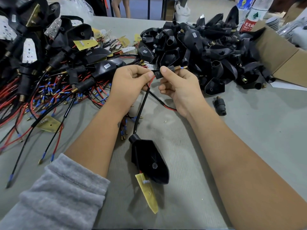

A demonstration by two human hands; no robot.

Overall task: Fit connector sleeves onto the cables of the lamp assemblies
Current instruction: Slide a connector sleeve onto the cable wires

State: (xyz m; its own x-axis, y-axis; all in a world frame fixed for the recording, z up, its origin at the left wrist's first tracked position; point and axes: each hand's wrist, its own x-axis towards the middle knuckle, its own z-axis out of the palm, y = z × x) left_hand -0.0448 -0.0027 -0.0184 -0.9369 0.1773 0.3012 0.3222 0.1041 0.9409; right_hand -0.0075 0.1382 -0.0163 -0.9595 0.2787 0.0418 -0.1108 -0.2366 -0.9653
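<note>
Connector sleeve (160, 74) sits pinched by our right hand (178, 87); left hand (128, 83) pinches red wires (152, 80) beside it, over grey table (249, 130); bare tabletop lies below our fingertips.

The end of the red wire (151, 81) is hidden between the left hand (131, 83) fingers and the connector sleeve (167, 70). Part of the sleeve is covered by the right hand (180, 88) thumb. The bottle (255, 12) top is cut off.
</note>
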